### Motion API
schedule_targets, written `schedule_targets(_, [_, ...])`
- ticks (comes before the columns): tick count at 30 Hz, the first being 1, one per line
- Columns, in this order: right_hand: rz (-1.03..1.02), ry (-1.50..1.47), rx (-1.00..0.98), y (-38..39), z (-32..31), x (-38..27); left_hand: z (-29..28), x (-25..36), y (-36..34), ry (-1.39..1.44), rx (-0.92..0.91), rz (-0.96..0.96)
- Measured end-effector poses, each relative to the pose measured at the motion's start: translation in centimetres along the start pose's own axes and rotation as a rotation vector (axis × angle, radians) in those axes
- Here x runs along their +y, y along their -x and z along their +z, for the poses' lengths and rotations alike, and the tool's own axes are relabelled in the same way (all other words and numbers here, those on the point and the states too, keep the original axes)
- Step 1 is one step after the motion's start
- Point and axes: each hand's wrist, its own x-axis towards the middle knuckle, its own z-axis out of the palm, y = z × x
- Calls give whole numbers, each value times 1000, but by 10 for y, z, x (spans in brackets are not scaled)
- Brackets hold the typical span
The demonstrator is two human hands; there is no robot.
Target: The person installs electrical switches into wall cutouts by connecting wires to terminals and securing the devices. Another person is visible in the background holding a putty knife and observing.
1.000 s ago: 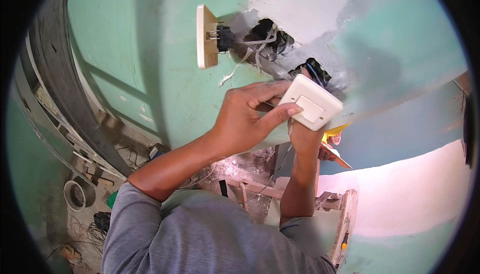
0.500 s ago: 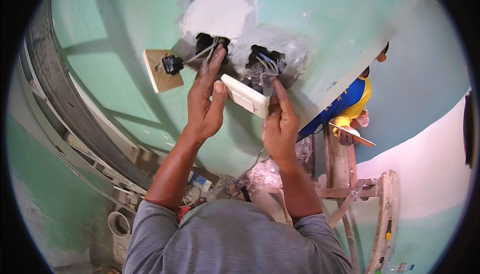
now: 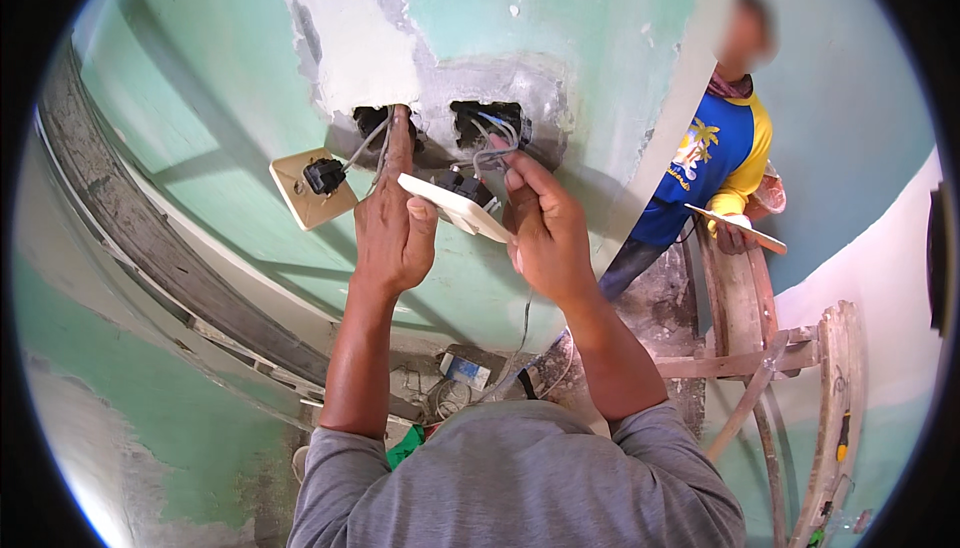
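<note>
A white switch plate (image 3: 452, 206) with black modules on its back is tilted between my hands, in front of the wall. My left hand (image 3: 383, 243) has its index finger stretched up into the left wall hole (image 3: 368, 120), and its thumb is beside the plate's left end. My right hand (image 3: 552, 238) is closed at the plate's right end. Its index finger and thumb reach the grey wires (image 3: 508, 136) from the right wall hole (image 3: 470, 111); the grip is partly hidden. A second plate (image 3: 318, 210), beige-backed with a black module, hangs by wires at left.
Grey cement patches surround the holes in the green wall (image 3: 500, 8). At right, past the wall's corner, a person in a blue and yellow shirt (image 3: 722, 148) holds a flat board (image 3: 745, 231). A wooden frame (image 3: 838, 388) stands at lower right. Loose items, including a blue-white box (image 3: 465, 372), lie below.
My left index finger has gone deeper into the left hole. The switch plate has tipped, showing its black back. The view has shifted, and more of the other person shows.
</note>
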Motion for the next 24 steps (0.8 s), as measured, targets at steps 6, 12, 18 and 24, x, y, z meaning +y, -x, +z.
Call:
schedule_targets(6, [124,-102,-70,-7,-1,-18,-5,-3,3,34,-3,25])
schedule_targets(12, [169,-155,-144,-15,-4,-20,-13,-10,-3,77,-47,43])
schedule_targets(18, [-303,548,87,-17,2,8,-2,-21,3,63,38,-5])
schedule_targets(24, [-313,861,26,-16,2,-1,-8,17,-3,220,19,-98])
